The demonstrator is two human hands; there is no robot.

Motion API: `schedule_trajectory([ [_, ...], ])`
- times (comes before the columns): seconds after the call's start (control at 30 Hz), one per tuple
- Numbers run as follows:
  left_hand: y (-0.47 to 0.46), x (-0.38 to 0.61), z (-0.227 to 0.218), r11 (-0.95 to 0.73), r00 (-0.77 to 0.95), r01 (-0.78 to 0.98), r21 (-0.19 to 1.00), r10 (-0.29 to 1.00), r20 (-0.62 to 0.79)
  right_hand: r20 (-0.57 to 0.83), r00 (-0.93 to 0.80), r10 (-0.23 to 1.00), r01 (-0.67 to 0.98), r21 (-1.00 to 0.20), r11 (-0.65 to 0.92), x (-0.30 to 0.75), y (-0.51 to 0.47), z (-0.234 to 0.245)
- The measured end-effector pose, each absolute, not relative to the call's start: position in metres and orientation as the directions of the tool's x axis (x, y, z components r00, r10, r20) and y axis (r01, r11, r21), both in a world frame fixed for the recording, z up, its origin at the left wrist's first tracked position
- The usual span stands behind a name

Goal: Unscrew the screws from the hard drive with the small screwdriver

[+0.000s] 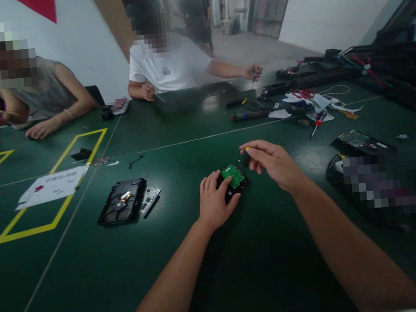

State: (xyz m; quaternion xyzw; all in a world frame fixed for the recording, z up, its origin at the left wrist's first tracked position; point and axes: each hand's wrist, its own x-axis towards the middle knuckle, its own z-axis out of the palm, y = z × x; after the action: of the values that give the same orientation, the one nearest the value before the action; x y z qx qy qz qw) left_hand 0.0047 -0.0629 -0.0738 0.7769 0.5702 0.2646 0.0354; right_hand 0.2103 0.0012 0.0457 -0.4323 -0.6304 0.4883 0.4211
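Observation:
A small hard drive with a green circuit board facing up lies on the table in front of me. My left hand holds it from the left, index finger on the board and thumb at its near edge. In my right hand, thumb and fingers are closed around a screwdriver with a yellow end. Its shaft slants down toward the right side of the board; the tip is too small to make out. A tiny screw-like piece sits just beyond the drive.
Left of my hands lie a larger black drive case and a metal plate. A red-handled screwdriver, scraps and a bare board are on the right. Across the table, two people handle small items.

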Motion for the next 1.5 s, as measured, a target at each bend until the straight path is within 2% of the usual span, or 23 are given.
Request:
schedule_trajectory([
  [0.2,-0.0626,0.0051,-0.0732,-0.349,0.213,0.867,0.355,0.905,0.368,0.089,-0.227,0.970,0.142,-0.982,0.124,0.2081,0.0010,0.0440],
  [0.5,-0.0631,0.0051,-0.0737,-0.349,0.207,0.866,0.357,0.902,0.378,0.058,-0.266,0.962,-0.002,-0.998,0.059,0.2069,0.0005,0.0460],
  [0.73,-0.0629,0.0050,-0.0738,-0.354,0.210,0.863,0.362,0.901,0.380,0.109,-0.286,0.952,0.175,-0.971,0.164,0.2102,0.0005,0.0472],
  [1.07,-0.0632,0.0044,-0.0744,-0.353,0.209,0.865,0.357,0.899,0.385,0.103,-0.254,0.962,0.105,-0.985,0.134,0.2069,-0.0015,0.0487],
  [1.5,-0.0632,0.0049,-0.0738,-0.351,0.210,0.864,0.361,0.903,0.374,0.076,-0.216,0.973,0.146,-0.983,0.109,0.2074,-0.0010,0.0456],
])
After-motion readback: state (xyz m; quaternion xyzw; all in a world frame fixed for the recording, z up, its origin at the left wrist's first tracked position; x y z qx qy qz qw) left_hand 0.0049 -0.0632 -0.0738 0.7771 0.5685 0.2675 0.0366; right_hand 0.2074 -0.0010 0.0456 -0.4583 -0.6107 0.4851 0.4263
